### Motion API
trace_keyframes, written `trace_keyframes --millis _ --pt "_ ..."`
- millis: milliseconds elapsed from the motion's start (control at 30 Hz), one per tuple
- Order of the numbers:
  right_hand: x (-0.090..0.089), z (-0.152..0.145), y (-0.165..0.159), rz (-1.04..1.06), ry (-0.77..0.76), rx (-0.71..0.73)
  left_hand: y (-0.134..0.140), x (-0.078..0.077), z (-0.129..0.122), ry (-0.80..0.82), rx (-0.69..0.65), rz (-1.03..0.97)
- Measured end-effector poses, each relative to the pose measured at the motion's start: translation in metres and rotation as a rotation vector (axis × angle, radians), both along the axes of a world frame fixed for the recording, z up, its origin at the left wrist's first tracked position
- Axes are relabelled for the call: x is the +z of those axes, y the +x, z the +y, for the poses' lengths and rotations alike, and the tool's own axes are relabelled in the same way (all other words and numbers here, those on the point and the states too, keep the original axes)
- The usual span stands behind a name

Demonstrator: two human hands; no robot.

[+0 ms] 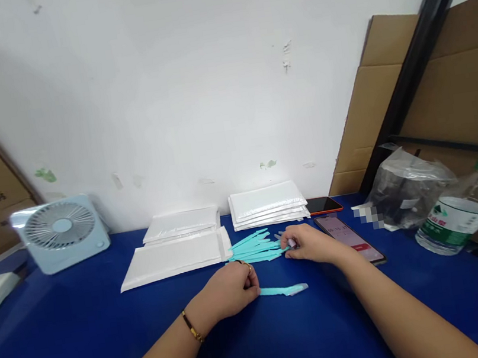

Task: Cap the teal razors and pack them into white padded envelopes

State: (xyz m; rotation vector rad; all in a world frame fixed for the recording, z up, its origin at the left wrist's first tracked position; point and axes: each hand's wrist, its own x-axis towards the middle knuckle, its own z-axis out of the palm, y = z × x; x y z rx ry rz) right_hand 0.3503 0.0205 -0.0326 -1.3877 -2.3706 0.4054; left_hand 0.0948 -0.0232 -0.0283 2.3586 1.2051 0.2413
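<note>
My left hand (233, 286) pinches the handle end of a turquoise eyebrow razor (278, 291). Its clear-covered blade end points right, just above the blue table (229, 354). Beyond it, several more turquoise eyebrow razors (254, 250) lie in a loose pile. At the pile's right end, the fingers of my right hand (306, 243) are closed around a small pale lilac piece (292, 243), mostly hidden by the fingertips. A white padded envelope (174, 259) lies left of the pile, its right end touching the razors.
White envelopes (180, 223) and a stack of envelopes (267, 203) lie against the wall. To the right are a timer phone (349, 238), a second phone (324, 205), a plastic bag (401, 184) and a water bottle (459, 212). A blue fan (64, 232) stands left.
</note>
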Motion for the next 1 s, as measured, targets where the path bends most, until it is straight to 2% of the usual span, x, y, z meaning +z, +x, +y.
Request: trace_keyframes --millis 267,467,733,900,1000 --pt "-0.006 0.004 -0.005 -0.136 0.1 -0.021 -0.001 -0.005 0.015 0.303 0.125 -0.106" --pt "-0.001 -0.002 -0.013 -0.133 0.114 -0.01 -0.002 -0.013 0.025 0.34 0.09 0.018" --pt "0.014 -0.008 0.013 -0.166 0.007 -0.086 0.005 -0.004 0.022 0.402 0.022 0.19" --pt "0.014 -0.009 0.007 -0.182 -0.06 -0.093 0.006 -0.002 0.02 0.425 0.044 0.276" --pt "0.014 -0.009 0.006 -0.184 -0.123 -0.113 0.001 -0.002 0.021 0.403 0.045 0.262"
